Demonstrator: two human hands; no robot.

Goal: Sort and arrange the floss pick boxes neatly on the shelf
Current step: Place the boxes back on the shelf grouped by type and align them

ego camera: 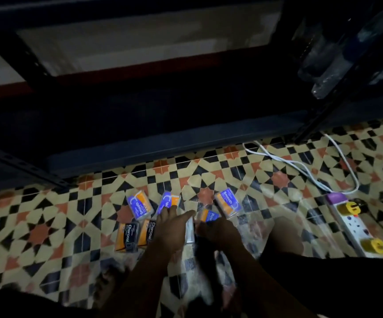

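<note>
Patterned tile floor (pixel 48 216) before a dark shelf (pixel 163 148); I see floss pick boxes (pixel 140 204) scattered there. My left hand (pixel 171 230) spread open, right hand (pixel 218 231) grip unclear.

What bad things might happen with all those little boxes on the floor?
1. The two Charcoal boxes and the Smooth boxes lie mixed together in dim light, so the kinds might get muddled.
2. The white cable and power strip lie nearby, so a foot might snag them.
</note>
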